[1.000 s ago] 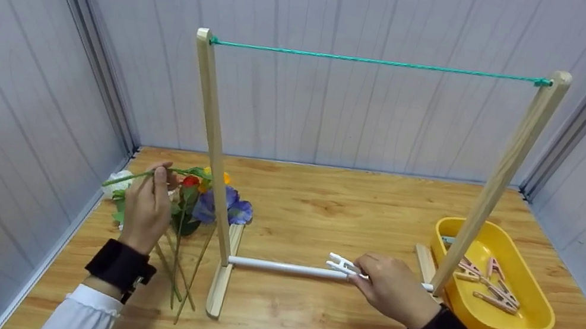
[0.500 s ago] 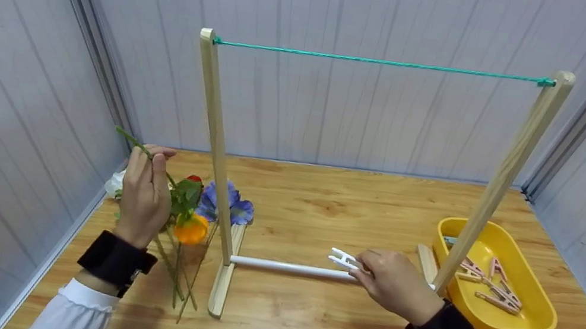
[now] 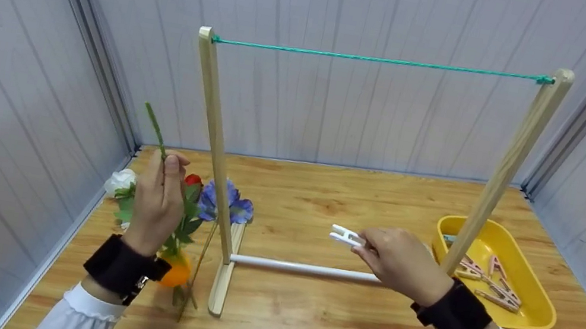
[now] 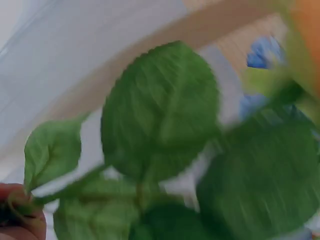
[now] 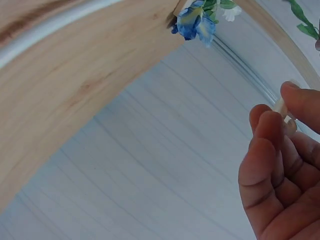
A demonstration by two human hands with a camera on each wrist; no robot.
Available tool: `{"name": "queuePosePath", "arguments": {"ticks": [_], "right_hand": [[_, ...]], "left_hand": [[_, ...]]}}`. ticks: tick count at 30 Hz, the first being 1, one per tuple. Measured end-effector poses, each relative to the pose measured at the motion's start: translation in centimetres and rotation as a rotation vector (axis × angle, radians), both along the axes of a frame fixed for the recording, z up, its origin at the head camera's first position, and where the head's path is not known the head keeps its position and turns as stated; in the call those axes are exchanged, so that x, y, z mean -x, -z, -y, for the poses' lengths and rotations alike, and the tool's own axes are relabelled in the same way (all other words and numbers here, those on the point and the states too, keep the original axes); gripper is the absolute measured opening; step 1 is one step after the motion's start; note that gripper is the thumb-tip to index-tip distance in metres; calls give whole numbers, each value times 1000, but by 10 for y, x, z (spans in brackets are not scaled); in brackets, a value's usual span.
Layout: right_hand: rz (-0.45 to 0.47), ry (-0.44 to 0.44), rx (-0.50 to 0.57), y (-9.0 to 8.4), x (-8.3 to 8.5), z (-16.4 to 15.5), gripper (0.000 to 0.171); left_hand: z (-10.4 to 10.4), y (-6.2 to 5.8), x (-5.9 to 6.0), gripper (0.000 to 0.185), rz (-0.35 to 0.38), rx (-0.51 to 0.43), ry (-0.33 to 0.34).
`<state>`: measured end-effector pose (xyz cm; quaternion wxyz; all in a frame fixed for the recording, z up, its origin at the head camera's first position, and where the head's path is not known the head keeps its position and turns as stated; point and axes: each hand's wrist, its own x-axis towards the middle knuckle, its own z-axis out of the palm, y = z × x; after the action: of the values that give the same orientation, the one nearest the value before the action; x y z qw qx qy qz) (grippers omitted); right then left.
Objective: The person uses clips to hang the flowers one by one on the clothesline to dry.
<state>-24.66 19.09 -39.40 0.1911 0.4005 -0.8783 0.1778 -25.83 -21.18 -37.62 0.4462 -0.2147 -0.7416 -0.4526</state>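
Note:
My left hand point(image 3: 157, 201) pinches the green stem point(image 3: 156, 128) of an artificial flower, held upside down so its orange bloom point(image 3: 175, 273) hangs by my wrist. Big green leaves point(image 4: 160, 110) fill the left wrist view. My right hand point(image 3: 402, 262) pinches a white clothespin point(image 3: 344, 235), lifted above the white crossbar point(image 3: 305, 267) of a wooden rack. The pin's end point(image 5: 281, 107) shows between thumb and fingers in the right wrist view. A green cord point(image 3: 378, 59) runs between the two wooden posts point(image 3: 213, 126).
Blue point(image 3: 225, 207), red point(image 3: 193, 179) and white point(image 3: 119, 180) artificial flowers lie on the wooden table point(image 3: 313, 325) left of the rack. A yellow tray point(image 3: 534, 316) with several pink clothespins sits at the right. Grey walls enclose the table on three sides.
My left hand turned the flower upright-stemmed, so the orange bloom dropped toward my wrist. My right hand lifted the white clothespin up off the crossbar.

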Motion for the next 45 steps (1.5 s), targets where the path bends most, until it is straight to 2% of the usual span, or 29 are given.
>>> {"name": "queuePosePath", "arguments": {"ticks": [3, 6, 12, 18, 26, 31, 35, 40, 45], "right_hand": [[-10, -17, 11, -10, 2, 1, 9], [-21, -28, 16, -18, 4, 1, 7], [-105, -32, -10, -33, 8, 4, 7], [-169, -65, -22, -56, 13, 9, 9], [-178, -92, -10, -90, 22, 19, 9], [-172, -113, 15, -111, 28, 30, 9], [-149, -123, 64, -128, 33, 42, 9], [-112, -112, 124, -152, 38, 59, 11], [-111, -105, 170, -176, 43, 74, 15]], "left_hand": [[-7, 1, -1, 29, 31, -5, 62], [-15, 6, -3, 28, 93, 3, 117], [-28, 13, -8, 36, 202, -24, 200], [-41, 11, -8, 40, 226, -60, 252], [-58, -7, -4, 37, 252, -153, 362], [-69, -19, 3, 36, 279, -173, 410], [-79, -28, 11, 37, 299, -232, 455], [-88, -40, 21, 37, 322, -285, 485], [-96, -51, 30, 36, 345, -304, 482]]}}
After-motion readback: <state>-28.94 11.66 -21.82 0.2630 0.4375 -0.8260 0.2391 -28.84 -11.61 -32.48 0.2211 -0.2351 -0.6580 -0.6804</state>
